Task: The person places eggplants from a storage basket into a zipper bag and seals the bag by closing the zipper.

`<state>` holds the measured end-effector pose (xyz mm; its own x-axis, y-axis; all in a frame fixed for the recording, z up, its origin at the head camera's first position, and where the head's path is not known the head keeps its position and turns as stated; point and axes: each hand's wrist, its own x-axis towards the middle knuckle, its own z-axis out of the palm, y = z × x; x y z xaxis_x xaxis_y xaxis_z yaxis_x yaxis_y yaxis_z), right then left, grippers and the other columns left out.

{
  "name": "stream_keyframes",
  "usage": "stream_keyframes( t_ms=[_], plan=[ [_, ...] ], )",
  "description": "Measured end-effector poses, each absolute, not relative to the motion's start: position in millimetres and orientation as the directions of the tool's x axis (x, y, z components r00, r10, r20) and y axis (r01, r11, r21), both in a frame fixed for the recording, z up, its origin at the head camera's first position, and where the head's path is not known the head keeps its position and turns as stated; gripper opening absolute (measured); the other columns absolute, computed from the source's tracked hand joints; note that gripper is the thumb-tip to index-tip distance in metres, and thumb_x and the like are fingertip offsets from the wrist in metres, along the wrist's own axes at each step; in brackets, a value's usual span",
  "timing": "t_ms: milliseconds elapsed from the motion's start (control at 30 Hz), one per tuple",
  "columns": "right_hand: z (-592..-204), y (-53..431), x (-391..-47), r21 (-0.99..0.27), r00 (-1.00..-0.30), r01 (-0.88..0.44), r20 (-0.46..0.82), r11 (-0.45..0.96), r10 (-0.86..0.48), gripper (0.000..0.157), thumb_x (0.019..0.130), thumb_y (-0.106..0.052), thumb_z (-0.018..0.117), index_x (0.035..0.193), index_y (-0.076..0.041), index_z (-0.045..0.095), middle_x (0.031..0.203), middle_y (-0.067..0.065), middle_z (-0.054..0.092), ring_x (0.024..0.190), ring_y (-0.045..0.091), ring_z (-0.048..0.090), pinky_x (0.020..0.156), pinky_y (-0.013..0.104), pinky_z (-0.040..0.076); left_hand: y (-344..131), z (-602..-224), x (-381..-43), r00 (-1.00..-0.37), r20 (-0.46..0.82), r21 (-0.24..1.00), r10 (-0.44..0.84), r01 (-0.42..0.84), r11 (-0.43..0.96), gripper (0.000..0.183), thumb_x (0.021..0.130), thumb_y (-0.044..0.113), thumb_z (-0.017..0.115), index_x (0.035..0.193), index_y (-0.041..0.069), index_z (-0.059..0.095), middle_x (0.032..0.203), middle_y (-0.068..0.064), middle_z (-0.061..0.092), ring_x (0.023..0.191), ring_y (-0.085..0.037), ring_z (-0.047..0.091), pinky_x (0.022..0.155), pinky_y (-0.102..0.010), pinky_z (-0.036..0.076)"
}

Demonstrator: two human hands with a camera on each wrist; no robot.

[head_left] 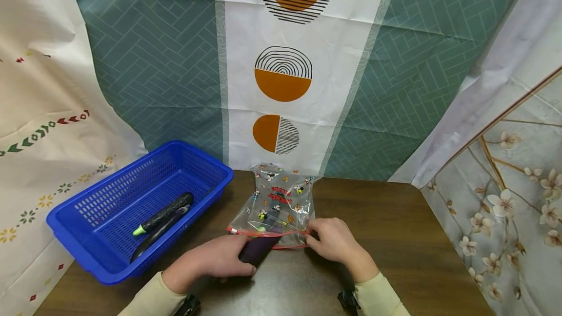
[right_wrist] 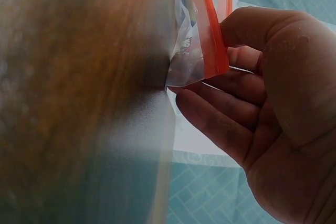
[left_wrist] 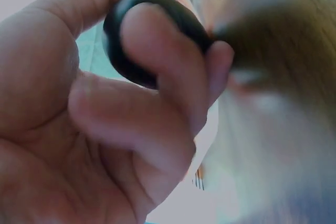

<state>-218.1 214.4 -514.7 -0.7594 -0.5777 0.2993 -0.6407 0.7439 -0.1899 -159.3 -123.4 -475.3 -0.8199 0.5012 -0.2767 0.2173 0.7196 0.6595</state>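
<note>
Cloth (head_left: 175,52) with a herringbone pattern hangs behind your brown table (head_left: 373,223). On your left stands the blue basket (head_left: 70,230), well apart from your right hand (head_left: 333,238). A clear printed bag (head_left: 276,199) lies flat in front of you, its mouth turned toward you.

The held eggplant (head_left: 259,251) is at that mouth, and your left hand (head_left: 221,256) is the nearer one to its thick end. Its long axis slants forward and to your right, pointing from your left fingers into the bag; the far end appears to pass beneath the upper lip. Your left fingers are wrapped around the near end, as the left wrist view shows. A pale green patch shows through the plastic just beyond; you cannot tell from here whether it belongs to this eggplant.

In the basket, a green-tipped dark vegetable (head_left: 166,213) and a darker slim one (head_left: 161,232) lie side by side, slanting much the same way.

Your right thumb and fingers pinch the red zip strip (right_wrist: 214,35) at the right end of the mouth, with the lower fingers looser beneath. The small slider (head_left: 231,229) sits at the strip's left end.
</note>
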Motion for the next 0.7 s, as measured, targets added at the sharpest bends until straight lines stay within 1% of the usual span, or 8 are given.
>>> stream_keyframes(
  t_ms=[33, 167, 300, 400, 500, 567, 600, 700],
  plan=[
    [-515, 215, -218, -0.188, -0.759, -0.641, 0.301, 0.744, -0.578, 0.023, 0.090, -0.017, 0.081, 0.079, -0.028, 0.065, 0.070, -0.020, 0.054, 0.059, 0.002, 0.045, 0.056, 0.028, 0.040, -123, -476, -158, -0.825, -0.285, 0.663, 0.489, 0.199, 0.722, 0.042, 0.086, 0.038, 0.086, 0.112, 0.013, 0.063, 0.083, -0.002, 0.064, 0.043, -0.016, 0.062, 0.045, -0.037, 0.054],
    [-516, 215, -218, -0.189, -0.757, -0.643, 0.304, 0.742, -0.578, 0.022, 0.090, -0.017, 0.081, 0.079, -0.028, 0.065, 0.070, -0.019, 0.055, 0.059, 0.002, 0.045, 0.056, 0.029, 0.040, -119, -478, -156, -0.856, -0.277, 0.621, 0.436, 0.186, 0.761, 0.049, 0.086, 0.050, 0.087, 0.109, 0.015, 0.062, 0.082, -0.002, 0.063, 0.040, -0.015, 0.060, 0.045, -0.036, 0.051],
    [-516, 215, -218, -0.189, -0.757, -0.643, 0.303, 0.742, -0.579, 0.022, 0.090, -0.017, 0.081, 0.080, -0.027, 0.065, 0.070, -0.017, 0.057, 0.060, 0.002, 0.045, 0.056, 0.029, 0.040, -114, -479, -155, -0.892, -0.250, 0.562, 0.376, 0.182, 0.807, 0.049, 0.085, 0.057, 0.088, 0.100, 0.017, 0.063, 0.076, 0.001, 0.063, 0.043, -0.015, 0.061, 0.049, -0.038, 0.049],
    [-516, 215, -218, -0.189, -0.757, -0.643, 0.303, 0.742, -0.579, 0.022, 0.090, -0.017, 0.081, 0.080, -0.027, 0.065, 0.071, -0.015, 0.058, 0.060, 0.002, 0.046, 0.056, 0.029, 0.041, -111, -480, -156, -0.919, -0.215, 0.519, 0.330, 0.179, 0.836, 0.051, 0.083, 0.060, 0.088, 0.106, 0.018, 0.070, 0.077, 0.005, 0.062, 0.057, -0.017, 0.061, 0.055, -0.040, 0.046],
    [-517, 215, -218, -0.188, -0.758, -0.643, 0.301, 0.743, -0.579, 0.022, 0.090, -0.017, 0.081, 0.080, -0.027, 0.065, 0.071, -0.014, 0.059, 0.061, 0.002, 0.046, 0.056, 0.030, 0.041, -108, -482, -157, -0.934, -0.194, 0.504, 0.299, 0.167, 0.847, 0.056, 0.081, 0.061, 0.089, 0.117, 0.020, 0.075, 0.078, 0.007, 0.062, 0.068, -0.018, 0.058, 0.058, -0.042, 0.044],
    [-517, 215, -218, -0.188, -0.758, -0.643, 0.300, 0.743, -0.580, 0.022, 0.090, -0.017, 0.081, 0.080, -0.027, 0.064, 0.071, -0.014, 0.059, 0.061, 0.003, 0.046, 0.056, 0.030, 0.041, -108, -483, -157, -0.937, -0.199, 0.517, 0.287, 0.148, 0.843, 0.058, 0.081, 0.061, 0.089, 0.120, 0.020, 0.075, 0.077, 0.005, 0.062, 0.067, -0.019, 0.058, 0.056, -0.042, 0.043],
    [-517, 215, -218, -0.187, -0.758, -0.643, 0.300, 0.743, -0.580, 0.022, 0.090, -0.017, 0.081, 0.080, -0.027, 0.064, 0.071, -0.014, 0.059, 0.061, 0.003, 0.045, 0.056, 0.030, 0.041, -108, -483, -158, -0.936, -0.205, 0.531, 0.285, 0.138, 0.836, 0.060, 0.082, 0.059, 0.089, 0.126, 0.020, 0.074, 0.077, 0.005, 0.062, 0.064, -0.019, 0.059, 0.055, -0.041, 0.043],
    [-516, 215, -218, -0.186, -0.757, -0.643, 0.302, 0.743, -0.579, 0.022, 0.090, -0.017, 0.081, 0.080, -0.027, 0.064, 0.071, -0.014, 0.058, 0.061, 0.003, 0.045, 0.056, 0.030, 0.040, -108, -485, -158, -0.931, -0.233, 0.576, 0.280, 0.100, 0.811, 0.064, 0.085, 0.057, 0.088, 0.135, 0.020, 0.072, 0.075, 0.001, 0.064, 0.050, -0.017, 0.060, 0.048, -0.038, 0.045]
  ],
)
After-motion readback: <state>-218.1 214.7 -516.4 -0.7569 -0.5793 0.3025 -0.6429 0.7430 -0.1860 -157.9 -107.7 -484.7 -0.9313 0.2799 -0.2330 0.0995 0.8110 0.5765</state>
